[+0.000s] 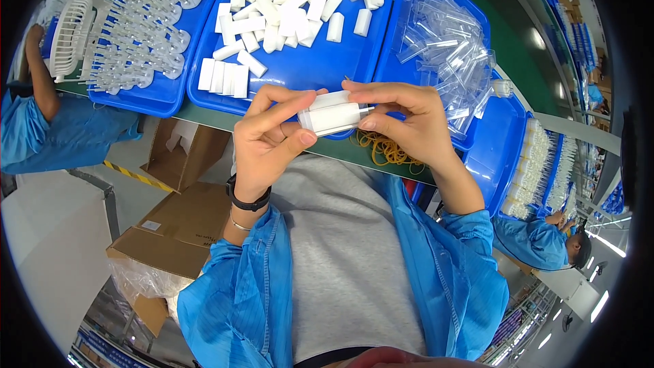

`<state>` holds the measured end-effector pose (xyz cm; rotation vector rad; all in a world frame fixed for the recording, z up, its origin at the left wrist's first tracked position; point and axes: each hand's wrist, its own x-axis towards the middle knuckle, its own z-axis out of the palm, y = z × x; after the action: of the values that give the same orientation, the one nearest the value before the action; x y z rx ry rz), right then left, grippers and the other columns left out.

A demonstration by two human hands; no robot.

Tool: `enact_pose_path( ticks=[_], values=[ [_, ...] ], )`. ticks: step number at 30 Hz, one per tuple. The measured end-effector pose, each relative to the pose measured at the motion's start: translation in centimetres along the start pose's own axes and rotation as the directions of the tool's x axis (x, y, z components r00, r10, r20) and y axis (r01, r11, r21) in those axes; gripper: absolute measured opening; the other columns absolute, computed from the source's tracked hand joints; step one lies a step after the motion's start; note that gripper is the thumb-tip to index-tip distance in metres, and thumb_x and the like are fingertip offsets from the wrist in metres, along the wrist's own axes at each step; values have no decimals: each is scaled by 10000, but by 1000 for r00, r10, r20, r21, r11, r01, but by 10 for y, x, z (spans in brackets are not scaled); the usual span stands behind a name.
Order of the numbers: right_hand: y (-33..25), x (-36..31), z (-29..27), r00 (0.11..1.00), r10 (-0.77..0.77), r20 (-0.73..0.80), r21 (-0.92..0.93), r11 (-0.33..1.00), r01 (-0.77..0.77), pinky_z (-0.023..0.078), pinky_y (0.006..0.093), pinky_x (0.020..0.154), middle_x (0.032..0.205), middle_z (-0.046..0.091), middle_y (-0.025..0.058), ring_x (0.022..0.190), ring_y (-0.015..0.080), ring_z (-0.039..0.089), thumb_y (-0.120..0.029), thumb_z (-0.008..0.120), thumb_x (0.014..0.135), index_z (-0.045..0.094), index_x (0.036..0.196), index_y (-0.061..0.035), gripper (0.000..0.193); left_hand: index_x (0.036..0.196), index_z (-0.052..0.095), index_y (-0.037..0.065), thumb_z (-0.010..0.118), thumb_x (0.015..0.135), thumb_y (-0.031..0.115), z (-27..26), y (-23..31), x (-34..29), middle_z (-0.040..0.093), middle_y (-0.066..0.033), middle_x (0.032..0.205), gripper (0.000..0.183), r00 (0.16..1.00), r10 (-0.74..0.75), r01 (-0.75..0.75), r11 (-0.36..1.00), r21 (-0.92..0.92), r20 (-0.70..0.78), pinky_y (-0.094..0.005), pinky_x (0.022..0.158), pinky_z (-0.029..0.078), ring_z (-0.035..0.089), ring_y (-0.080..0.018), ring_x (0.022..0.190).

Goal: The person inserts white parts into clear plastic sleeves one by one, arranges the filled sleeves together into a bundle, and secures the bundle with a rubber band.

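Note:
Both of my hands hold one small white plastic block [332,113] close to my chest, just in front of the table edge. My left hand [272,138] pinches its left end with thumb and fingers. My right hand [407,117] grips its right end, fingertips on top and thumb under it. Behind the hands lies a blue tray [327,67] with several more white blocks [286,7] heaped at its far side and a short row [223,76] at its near left.
A blue tray [158,94] of clear plastic parts and a white fan [71,35] lie at the left. Clear sleeves [446,48] fill a tray at the right. Rubber bands [387,150] lie on the green table edge. Cardboard boxes [178,221] stand below. Other people in blue coats sit left and right.

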<state>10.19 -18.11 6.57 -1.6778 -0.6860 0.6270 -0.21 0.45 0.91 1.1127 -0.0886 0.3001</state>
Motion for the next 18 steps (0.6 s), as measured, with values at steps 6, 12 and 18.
enact_pose_path(
  ticks=[6,12,18],
  values=[
    [-4,1,3,991,-134,-7,-108,985,133,532,247,681,1060,634,158,873,197,647,-34,693,732,670,982,-38,251,1139,547,-65,627,776,-52,-1,-4,-1,461,-119,1103,372,999,15,-12,996,-88,31,-395,909,503,474,-362,1155],
    [2,0,1,980,-193,44,-40,980,194,502,326,808,1054,634,161,956,236,617,-31,702,711,674,977,-37,267,1175,529,-57,618,804,-15,-6,-13,-2,478,-120,1113,384,997,7,1,995,-102,81,-333,875,499,516,-283,1099],
    [1,-5,-4,972,-218,82,-61,973,223,492,327,791,1038,634,157,1001,251,594,-88,728,707,665,987,-18,295,1195,523,-47,626,823,46,2,-7,-2,484,-130,1164,398,959,-253,266,960,-90,129,-256,821,484,550,-201,1019]
  ],
)
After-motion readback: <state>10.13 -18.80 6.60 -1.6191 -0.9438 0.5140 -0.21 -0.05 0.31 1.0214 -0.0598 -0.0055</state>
